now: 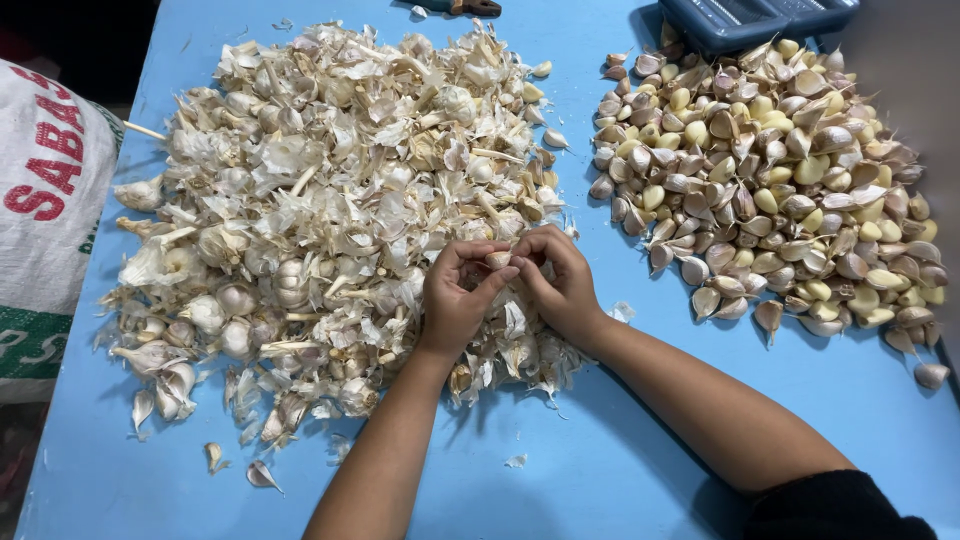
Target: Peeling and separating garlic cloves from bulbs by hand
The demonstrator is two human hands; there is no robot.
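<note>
Pinching 1 garlic clove (pixel 498 260) at frame centre, left hand (pixel 458 300) and right hand (pixel 560 285) fingers are closing on it from both sides above the bench (pixel 600 470).

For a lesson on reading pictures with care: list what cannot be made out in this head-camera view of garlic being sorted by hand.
- Garlic piece: mostly hidden by fingers of left hand and right hand.
- Dark tray: cut off by top edge.
- Tool: only a sliver at top edge.
- White sack: cut off at left edge.
- Table under husk pile: covered.
</note>
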